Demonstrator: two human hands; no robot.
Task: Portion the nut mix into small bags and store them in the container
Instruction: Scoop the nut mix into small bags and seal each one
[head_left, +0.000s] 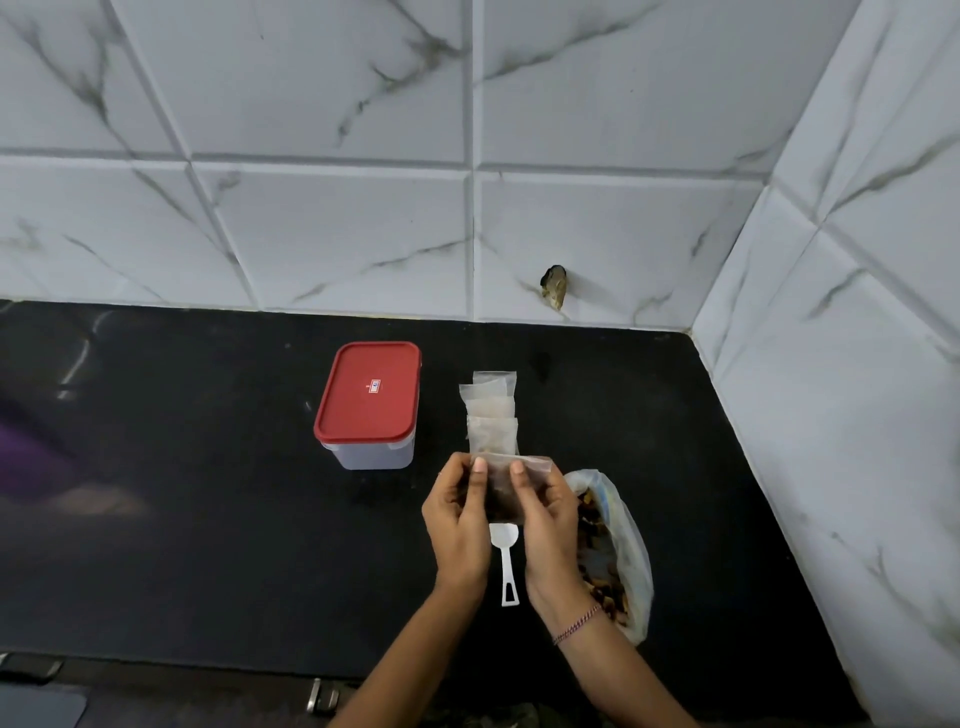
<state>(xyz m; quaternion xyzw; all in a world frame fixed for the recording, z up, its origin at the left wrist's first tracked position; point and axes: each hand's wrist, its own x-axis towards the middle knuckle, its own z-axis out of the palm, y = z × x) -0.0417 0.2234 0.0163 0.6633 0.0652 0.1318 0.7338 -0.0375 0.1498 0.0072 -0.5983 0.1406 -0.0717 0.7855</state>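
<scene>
A small clear bag (501, 491) with brown nut mix inside is held up above the black counter (208, 519). My left hand (460, 519) and my right hand (548, 519) both pinch it near its top edge, thumbs on the front. Just behind it lies a row of several small clear bags (491, 410), overlapping one another. The container (370, 405), clear with a red lid on, stands to the left of that row. A large plastic bag of nut mix (613, 556) lies open to the right of my right hand. A white scoop (506, 561) lies on the counter between my wrists.
White marble-look tiled walls (467, 234) close off the counter at the back and on the right. A small dark hole (555, 286) shows in the back wall. The counter's front edge with metal handles (319, 696) is at the bottom.
</scene>
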